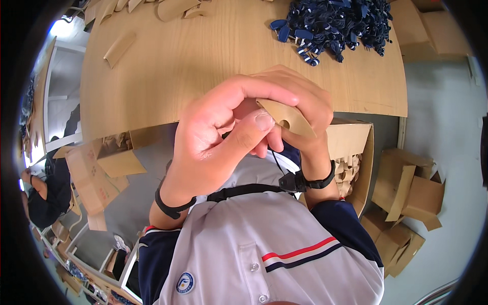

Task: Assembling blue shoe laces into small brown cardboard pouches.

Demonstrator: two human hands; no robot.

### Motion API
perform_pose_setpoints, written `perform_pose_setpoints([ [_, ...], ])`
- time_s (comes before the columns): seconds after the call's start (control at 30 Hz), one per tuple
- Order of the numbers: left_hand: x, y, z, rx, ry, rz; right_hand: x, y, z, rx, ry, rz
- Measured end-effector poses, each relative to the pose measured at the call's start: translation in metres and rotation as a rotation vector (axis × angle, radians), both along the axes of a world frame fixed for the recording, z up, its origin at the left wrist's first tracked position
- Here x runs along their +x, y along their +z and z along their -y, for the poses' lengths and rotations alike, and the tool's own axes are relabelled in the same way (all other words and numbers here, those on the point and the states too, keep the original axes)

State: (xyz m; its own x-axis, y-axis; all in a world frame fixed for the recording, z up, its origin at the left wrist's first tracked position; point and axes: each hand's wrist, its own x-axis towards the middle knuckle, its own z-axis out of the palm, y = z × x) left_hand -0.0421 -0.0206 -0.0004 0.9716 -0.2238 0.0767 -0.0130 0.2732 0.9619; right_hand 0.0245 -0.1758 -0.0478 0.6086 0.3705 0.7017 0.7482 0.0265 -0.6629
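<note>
Cardboard sleeve (296, 120), brown and notched at its end, sits between both hands near the wooden table's (203, 56) close edge; the left hand (206, 122) pinches it with the thumb, the right hand (307, 96) clasps its other side. Dark-blue corded items (338, 25) lie heaped beyond, to the right.

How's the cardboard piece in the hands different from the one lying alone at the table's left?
The held piece is up between the left hand and right hand; the lone piece lies on the table, untouched. The held piece shows an end with a rounded opening; the lone piece shows a long side, with no opening visible. Both are brown cardboard.
</note>
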Motion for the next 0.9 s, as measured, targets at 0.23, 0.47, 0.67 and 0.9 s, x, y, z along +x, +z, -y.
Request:
perform_pose_setpoints([
  [0.23,-0.001,-0.006,0.015,-0.044,0.149,0.066,0.000,0.001,0.000,-0.042,-0.154,0.188],
  [0.47,0.006,-0.005,0.010,-0.058,0.098,0.138,0.003,0.007,-0.002,-0.053,-0.149,0.187],
  [0.67,0.004,0.006,0.014,0.076,0.138,-0.009,0.002,0.006,-0.002,-0.032,-0.157,0.146],
  [0.9,0.007,0.008,0.005,-0.125,0.050,-0.129,0.002,0.016,0.001,-0.104,-0.196,0.200],
])
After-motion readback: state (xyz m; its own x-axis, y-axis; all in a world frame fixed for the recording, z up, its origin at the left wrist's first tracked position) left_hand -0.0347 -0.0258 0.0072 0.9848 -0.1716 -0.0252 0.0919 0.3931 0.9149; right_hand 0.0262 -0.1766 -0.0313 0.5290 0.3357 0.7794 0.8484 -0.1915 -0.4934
